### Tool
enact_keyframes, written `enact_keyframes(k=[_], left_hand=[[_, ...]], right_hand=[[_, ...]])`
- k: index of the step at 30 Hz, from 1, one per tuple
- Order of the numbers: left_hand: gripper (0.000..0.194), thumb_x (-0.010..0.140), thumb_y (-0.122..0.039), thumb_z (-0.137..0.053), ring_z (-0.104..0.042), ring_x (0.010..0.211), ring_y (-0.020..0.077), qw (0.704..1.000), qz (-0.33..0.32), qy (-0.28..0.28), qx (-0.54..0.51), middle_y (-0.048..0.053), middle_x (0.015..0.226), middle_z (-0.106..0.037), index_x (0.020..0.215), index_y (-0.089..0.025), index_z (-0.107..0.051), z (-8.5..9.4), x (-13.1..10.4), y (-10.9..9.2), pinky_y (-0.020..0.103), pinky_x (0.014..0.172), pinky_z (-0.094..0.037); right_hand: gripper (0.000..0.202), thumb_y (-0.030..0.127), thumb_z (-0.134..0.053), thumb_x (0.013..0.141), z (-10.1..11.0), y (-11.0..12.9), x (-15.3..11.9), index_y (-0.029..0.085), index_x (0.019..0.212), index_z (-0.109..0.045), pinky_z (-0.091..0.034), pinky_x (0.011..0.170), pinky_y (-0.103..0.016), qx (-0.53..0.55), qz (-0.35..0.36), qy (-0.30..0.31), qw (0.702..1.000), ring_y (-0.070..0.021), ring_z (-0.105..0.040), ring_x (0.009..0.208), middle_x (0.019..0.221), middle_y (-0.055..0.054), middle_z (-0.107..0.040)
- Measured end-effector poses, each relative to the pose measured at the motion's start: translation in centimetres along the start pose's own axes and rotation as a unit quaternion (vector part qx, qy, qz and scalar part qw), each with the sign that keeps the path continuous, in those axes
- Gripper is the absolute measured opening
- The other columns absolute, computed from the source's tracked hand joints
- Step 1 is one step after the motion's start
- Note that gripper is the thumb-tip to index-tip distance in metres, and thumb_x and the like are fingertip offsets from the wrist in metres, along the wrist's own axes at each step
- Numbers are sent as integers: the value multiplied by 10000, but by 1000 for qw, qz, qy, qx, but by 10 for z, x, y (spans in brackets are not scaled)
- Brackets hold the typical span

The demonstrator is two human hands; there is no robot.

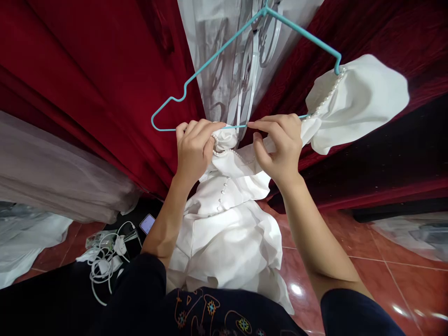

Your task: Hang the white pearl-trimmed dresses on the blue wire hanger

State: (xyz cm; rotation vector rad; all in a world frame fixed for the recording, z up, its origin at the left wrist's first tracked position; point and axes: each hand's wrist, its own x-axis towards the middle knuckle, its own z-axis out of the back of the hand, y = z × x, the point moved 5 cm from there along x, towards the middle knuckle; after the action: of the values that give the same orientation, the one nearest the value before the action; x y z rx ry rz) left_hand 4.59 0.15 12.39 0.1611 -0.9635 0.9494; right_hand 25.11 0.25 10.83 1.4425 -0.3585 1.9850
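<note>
A light-blue clothes hanger (224,46) is held up in front of me, tilted, with its hook end at the top of the view. My left hand (193,151) is closed around the bottom bar at its left part, beside the pearl-edged neckline of a white dress (231,228). My right hand (280,147) curls over the same bar further right, index fingertip on it and thumb lower down. The dress hangs below, with small buttons down its bodice. One puffy sleeve (371,102) with pearl trim hangs on the hanger's right end; the left end is bare.
Dark red curtains (87,70) hang on both sides, with a white metal frame (248,70) between them. White cables (105,266) and a phone (147,223) lie on a black surface at lower left. Red tiles (413,284) cover the floor.
</note>
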Motion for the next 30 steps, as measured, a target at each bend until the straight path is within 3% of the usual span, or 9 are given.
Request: enact_keyframes(k=[3, 8, 11, 13, 16, 20, 23, 27, 30], left_hand=[[360, 1111, -179, -424, -667, 965, 236, 1000, -7, -26, 6, 29, 1098, -788, 1190, -268, -763, -1, -4, -1, 442, 1055, -382], [342, 1083, -129, -451, -662, 942, 228, 1000, 1, 0, -4, 15, 1070, -786, 1159, -275, -751, 0, 1, 3, 430, 1051, -376], [342, 1069, -120, -450, -662, 948, 234, 1000, 3, 2, 11, 18, 1054, -784, 1133, -270, -750, 3, 3, 6, 437, 1064, -375], [342, 1056, -112, -453, -662, 940, 232, 1000, 4, -4, 18, 14, 1031, -781, 1114, -267, -753, 7, 4, 9, 443, 1077, -372], [350, 1021, -91, -474, -658, 937, 228, 1000, 6, -9, 24, 3, 1015, -779, 1090, -273, -765, 12, 6, 17, 454, 1096, -370], [366, 977, -71, -497, -648, 936, 227, 1000, 15, -1, 25, 4, 1011, -776, 1080, -278, -781, 17, 9, 24, 463, 1106, -380], [373, 967, -54, -499, -647, 925, 225, 1000, 23, 17, 7, 1, 988, -764, 1082, -272, -779, 17, 11, 22, 470, 1116, -383], [368, 987, -47, -491, -645, 920, 228, 999, 38, 33, -3, -4, 975, -757, 1079, -267, -771, 13, 12, 18, 476, 1122, -391], [365, 1005, -45, -498, -649, 921, 225, 999, 37, 37, -9, -13, 1005, -764, 1096, -273, -768, 7, 12, 16, 475, 1122, -395]], right_hand=[[273, 204, -561, 1009, 9, -3, 5, 271, 1228, -709, -533, 919, -469, -3, 10, -9, 1000, -252, -711, 1022, 1098, -66, -758], [398, 371, -747, 963, 55, -30, 20, 232, 1335, -717, -440, 1115, -573, -104, 22, -208, 972, -332, -627, 1238, 1235, -95, -676], [362, 340, -766, 976, 69, -56, 30, 189, 1305, -748, -477, 1103, -527, -73, -22, -181, 980, -317, -664, 1193, 1198, -110, -697], [209, 239, -718, 999, 73, -71, 35, 176, 1177, -806, -562, 905, -423, -42, -61, -149, 986, -262, -737, 988, 1049, -108, -759], [180, 169, -684, 988, 83, -91, 38, 202, 1079, -836, -553, 700, -364, -21, -89, -150, 984, -239, -756, 813, 934, -80, -783], [133, 207, -697, 1005, 105, -116, 32, 241, 1050, -817, -559, 709, -364, -6, -72, -182, 981, -225, -737, 778, 927, -54, -756], [47, 266, -767, 976, 117, -127, 11, 249, 1008, -797, -561, 741, -364, 0, -98, -195, 976, -229, -741, 813, 907, -52, -731], [156, 406, -828, 904, 109, -114, -24, 260, 897, -775, -501, 604, -353, -2, -182, -139, 973, -214, -698, 682, 795, -52, -725], [121, 391, -797, 879, 92, -72, -27, 279, 925, -797, -514, 607, -377, -59, -94, -96, 989, -224, -693, 721, 827, -63, -727]])
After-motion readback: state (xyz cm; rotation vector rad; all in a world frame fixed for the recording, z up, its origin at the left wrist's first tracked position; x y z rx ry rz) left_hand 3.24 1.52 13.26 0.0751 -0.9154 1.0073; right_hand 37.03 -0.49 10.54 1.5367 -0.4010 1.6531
